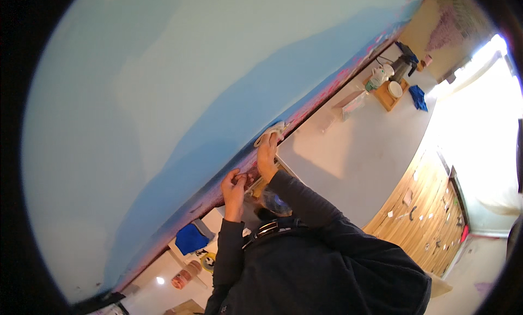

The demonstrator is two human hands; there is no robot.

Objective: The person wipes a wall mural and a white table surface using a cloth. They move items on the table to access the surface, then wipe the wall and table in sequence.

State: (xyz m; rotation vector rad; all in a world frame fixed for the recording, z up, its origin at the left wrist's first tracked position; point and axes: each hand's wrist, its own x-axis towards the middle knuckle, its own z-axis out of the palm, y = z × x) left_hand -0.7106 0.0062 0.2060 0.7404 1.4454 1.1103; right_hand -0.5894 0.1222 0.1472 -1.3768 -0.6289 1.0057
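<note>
A painted wall mural [253, 86] in blues and pale grey, with pink specks along its lower edge, fills the upper left. My right hand [267, 154] presses a folded off-white cloth [271, 134] against the lower band of the mural, just above a white tabletop [351, 143]. Beside the same band and lower in the picture is my left hand [235, 190], its fingers curled. Whether it pinches something small is too unclear to say. Below my hands, between the two white surfaces, a gap shows yellowish and clear items, partly hidden by my right sleeve.
On the right tabletop stand a wooden tray [386, 100] with cups, a dark kettle [402, 65], a clear box [347, 106] and a blue cloth [417, 98]. Left, another blue cloth [191, 238], a tape roll [208, 262] and a pinkish jar [186, 275] appear. Scraps litter the wooden floor [416, 208].
</note>
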